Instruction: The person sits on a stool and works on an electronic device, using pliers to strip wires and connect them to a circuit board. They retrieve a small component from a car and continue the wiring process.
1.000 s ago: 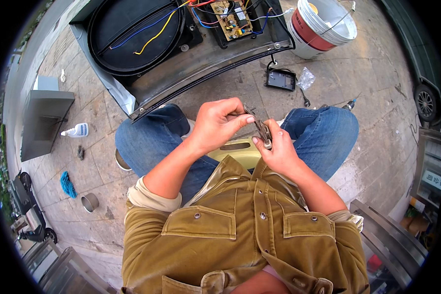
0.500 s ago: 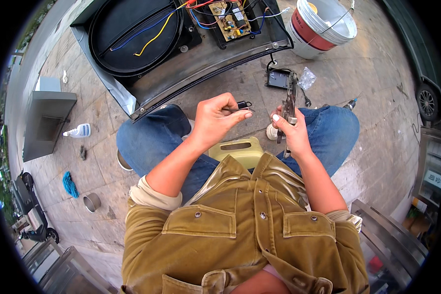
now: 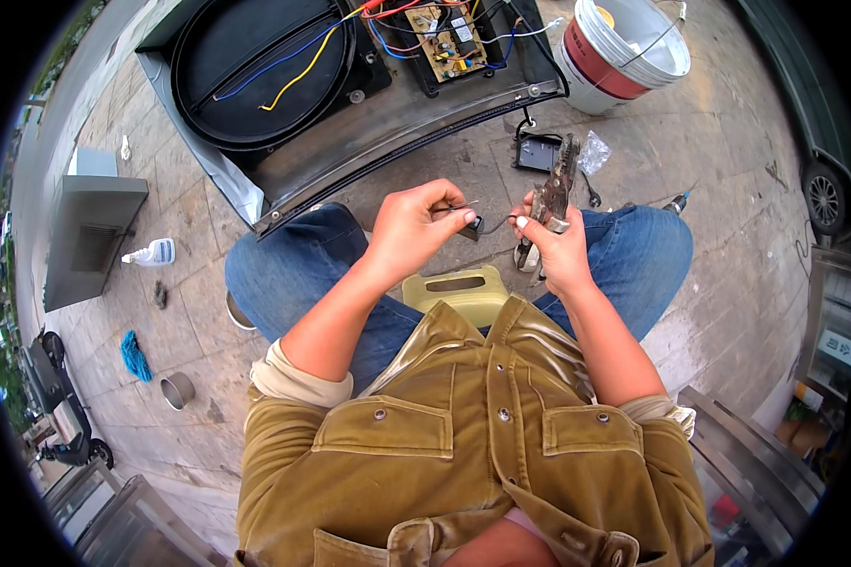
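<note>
One dark wire (image 3: 498, 227) is newly pinched by my right hand (image 3: 562, 250), which also holds worn pliers (image 3: 560, 182); my left hand (image 3: 409, 230) pinches a thin lead (image 3: 469, 203) beside the black component (image 3: 476, 227), apparently steadying it.

A pair of worn, rust-brown metal pliers (image 3: 556, 187) is held at a steep slant, one end pointed away from the wearer. To the left of the pliers, a small black block-shaped part (image 3: 469, 230) is held, partly hidden. A thin dark wire (image 3: 497, 228) is curved between the two, its end pinched just beside the pliers.
</note>
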A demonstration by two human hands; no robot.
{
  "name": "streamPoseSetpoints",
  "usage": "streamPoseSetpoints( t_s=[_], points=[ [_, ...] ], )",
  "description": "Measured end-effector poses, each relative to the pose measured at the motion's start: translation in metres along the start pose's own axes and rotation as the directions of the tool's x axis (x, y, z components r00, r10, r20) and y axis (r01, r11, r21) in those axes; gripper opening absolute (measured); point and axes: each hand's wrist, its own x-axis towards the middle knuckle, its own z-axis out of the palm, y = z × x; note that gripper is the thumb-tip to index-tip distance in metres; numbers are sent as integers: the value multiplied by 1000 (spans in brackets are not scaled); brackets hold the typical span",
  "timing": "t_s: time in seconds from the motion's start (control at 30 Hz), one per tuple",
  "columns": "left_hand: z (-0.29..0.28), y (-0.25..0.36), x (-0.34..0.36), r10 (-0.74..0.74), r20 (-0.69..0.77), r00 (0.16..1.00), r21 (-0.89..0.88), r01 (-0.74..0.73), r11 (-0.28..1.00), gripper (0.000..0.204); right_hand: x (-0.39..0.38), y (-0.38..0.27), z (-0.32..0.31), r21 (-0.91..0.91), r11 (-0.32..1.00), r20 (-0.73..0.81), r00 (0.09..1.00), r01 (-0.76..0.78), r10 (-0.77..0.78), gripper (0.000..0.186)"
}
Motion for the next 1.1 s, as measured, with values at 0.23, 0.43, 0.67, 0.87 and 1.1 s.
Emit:
streamPoseSetpoints(
  t_s=[0.23,0.43,0.67,0.87,1.1],
  points=[
    [9,23,-6,324,-28,946,138,-317,938,32,-11,-18,11,-389,901,92,981,194,-171,27],
    [23,6,-7,-220,348,911,-428,363,828,17,-11,-20,18,-467,851,137,971,238,-196,30],
    [10,5,-5,-48,138,989,-77,59,995,11,-3,-30,-5,-390,908,12,987,151,-159,28],
    [10,11,-4,-91,-35,995,-356,72,932,10,-26,-27,-12,-52,983,299,936,-175,183,37],
    [15,10,-8,80,-192,978,-171,-114,979,11,-46,-7,16,-162,953,366,881,-258,301,43]
  ],
)
